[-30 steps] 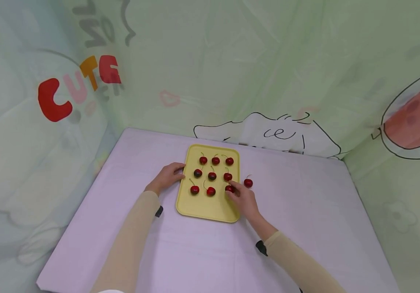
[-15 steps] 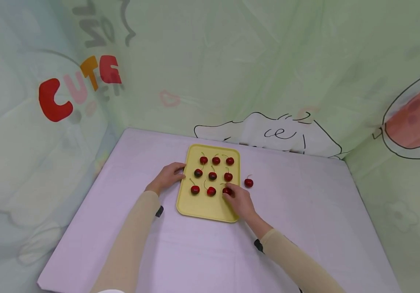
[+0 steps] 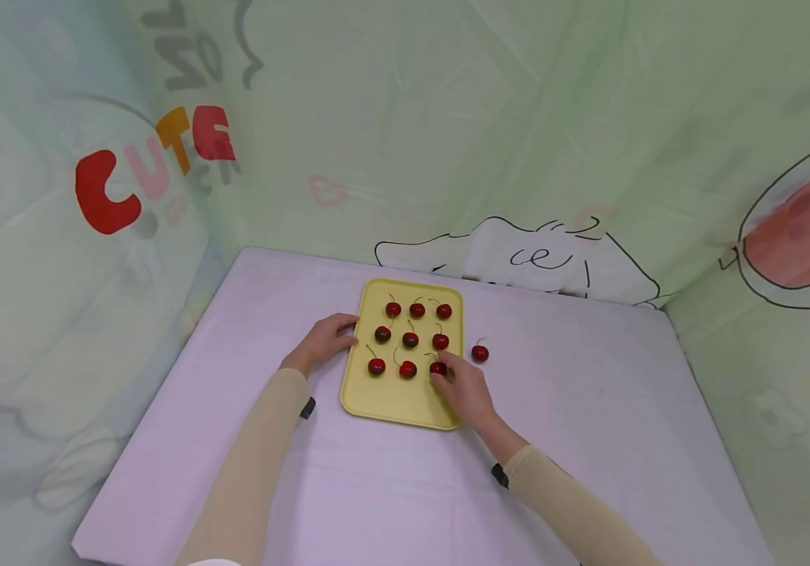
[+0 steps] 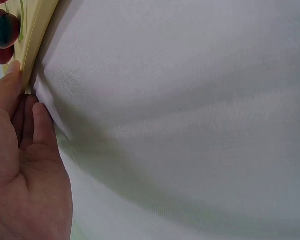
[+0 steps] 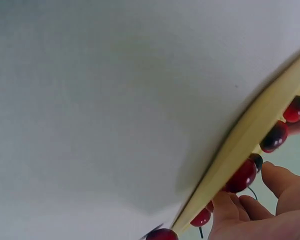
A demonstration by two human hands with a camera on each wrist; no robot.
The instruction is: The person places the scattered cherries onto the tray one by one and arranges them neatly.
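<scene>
A yellow tray (image 3: pixel 390 405) lies on the table, bearing several dark red cherries with stems, set out in rows. My left hand (image 3: pixel 323 339) holds the tray's left edge; in the left wrist view its thumb (image 4: pixel 11 82) lies at the rim with the other fingers below. At the right end of the nearest row, my right hand (image 3: pixel 467 389) has a cherry (image 3: pixel 437 368) between thumb and fingers, low over the tray. The right wrist view shows this cherry (image 5: pixel 241 176) beside the thumb (image 5: pixel 280 181), partly behind the tray's rim. Another cherry (image 3: pixel 479 353) lies on the table, right of the tray.
A pale lilac cloth covers the table (image 3: pixel 588 409). Behind and at both sides hang printed curtains (image 3: pixel 518 118), the back one meeting the table's far edge. Dark wrist straps (image 3: pixel 500 475) show at both sleeves.
My right hand has shifted slightly left with the cherry between its fingers, then stayed nearly still over the last half second. The left hand and the tray have stayed in place.
</scene>
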